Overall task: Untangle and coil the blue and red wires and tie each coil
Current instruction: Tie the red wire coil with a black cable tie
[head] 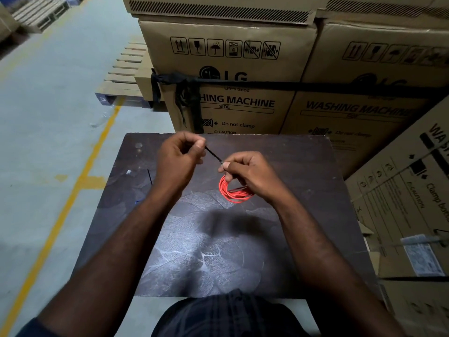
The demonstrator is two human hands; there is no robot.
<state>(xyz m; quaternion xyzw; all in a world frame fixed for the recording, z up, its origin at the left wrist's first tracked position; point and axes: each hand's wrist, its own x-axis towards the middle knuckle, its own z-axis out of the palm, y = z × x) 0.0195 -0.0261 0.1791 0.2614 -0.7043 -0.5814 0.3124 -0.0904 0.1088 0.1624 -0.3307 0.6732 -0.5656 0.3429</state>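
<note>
A red wire coil [233,192] hangs just above the dark table [303,166], held from above by my right hand [250,173]. A thin black tie [213,155] runs taut between both hands. My left hand [181,156] pinches its upper end between thumb and forefinger. My right hand's fingertips grip its lower end at the coil. A short bit of blue wire [139,201] shows beside my left forearm, the rest hidden. Another thin black tie [150,176] lies on the table to the left.
Stacked cardboard washing machine boxes [233,69] stand right behind and to the right of the table. A grey floor with a yellow line [80,176] lies to the left, with wooden pallets [124,76] further back. A small white scrap [128,172] lies on the table.
</note>
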